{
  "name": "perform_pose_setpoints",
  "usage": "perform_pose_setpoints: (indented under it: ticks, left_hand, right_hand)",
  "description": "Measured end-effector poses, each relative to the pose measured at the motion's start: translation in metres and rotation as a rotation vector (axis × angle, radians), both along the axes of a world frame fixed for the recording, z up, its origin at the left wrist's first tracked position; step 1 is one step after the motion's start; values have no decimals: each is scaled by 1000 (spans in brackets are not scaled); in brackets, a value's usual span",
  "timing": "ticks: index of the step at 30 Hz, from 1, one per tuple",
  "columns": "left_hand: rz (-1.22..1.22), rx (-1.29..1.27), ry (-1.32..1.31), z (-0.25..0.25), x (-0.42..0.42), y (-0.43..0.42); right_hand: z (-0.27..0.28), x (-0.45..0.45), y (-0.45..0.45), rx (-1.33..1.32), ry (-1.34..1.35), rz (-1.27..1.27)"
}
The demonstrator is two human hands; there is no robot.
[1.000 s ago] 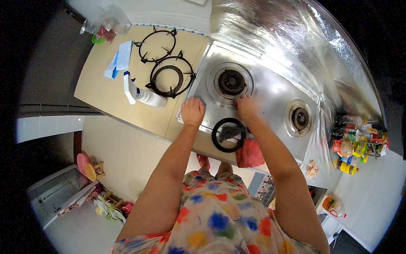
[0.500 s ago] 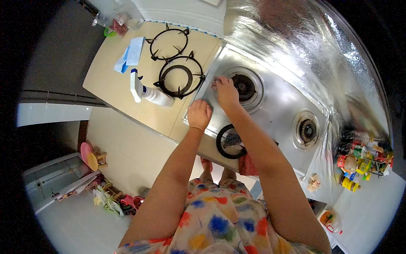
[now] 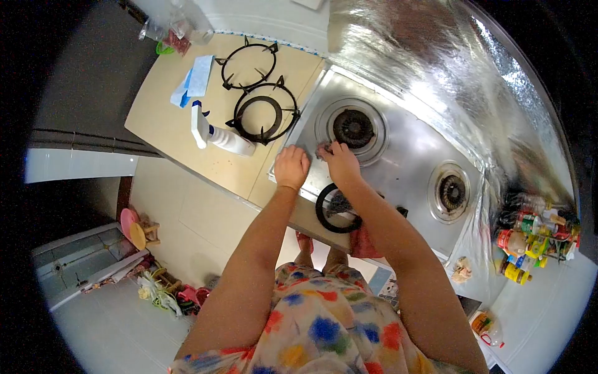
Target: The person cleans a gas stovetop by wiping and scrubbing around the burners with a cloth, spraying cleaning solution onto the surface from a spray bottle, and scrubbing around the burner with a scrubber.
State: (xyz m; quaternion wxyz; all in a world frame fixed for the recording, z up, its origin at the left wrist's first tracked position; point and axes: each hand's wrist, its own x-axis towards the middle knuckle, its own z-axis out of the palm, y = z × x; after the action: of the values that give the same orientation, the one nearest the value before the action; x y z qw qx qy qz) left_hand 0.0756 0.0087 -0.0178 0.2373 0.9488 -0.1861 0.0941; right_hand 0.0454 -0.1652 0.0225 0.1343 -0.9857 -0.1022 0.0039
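Observation:
My right hand (image 3: pixel 341 161) is closed on a small greyish scouring pad (image 3: pixel 324 151), pressed on the steel stove top (image 3: pixel 398 146) just below the left burner (image 3: pixel 354 128). Resting on the stove's left edge is my left hand (image 3: pixel 291 167), with a dark bit showing at its fingertips; whether it holds that is unclear. A black ring (image 3: pixel 321 209) lies at the front edge, with dark mesh inside it, partly behind my right forearm. Beside it is a red cloth (image 3: pixel 364 243), partly hidden by the arm.
Two black pot supports (image 3: pixel 237 111), a white spray bottle (image 3: pixel 232 141) and blue cloths (image 3: pixel 200 76) lie on the left counter. The right burner (image 3: pixel 452 192) is beyond my right arm. Bottles and jars (image 3: pixel 529 234) stand at the far right.
Since a second ago my right hand has moved left across the stove, then slightly down towards my left hand. My left hand stays at the stove's edge. The view has shifted.

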Motion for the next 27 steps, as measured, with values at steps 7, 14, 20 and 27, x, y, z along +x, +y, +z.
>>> perform_pose_setpoints:
  ticks: [7,14,20,27]
  left_hand:
    - [9,53,27,6,-1,-1]
    - [10,28,-109,0,0,-2]
    - [-44,-62,-49,-5,6,7]
    - [-28,-447,465,20,-37,31]
  right_hand:
    - [-6,-31,-38,106,84,-52]
    - [2,-59,-103,265,315,-244]
    - [14,-78,-131,271,379,-366]
    - [77,-93,-90,-156,95,-75]
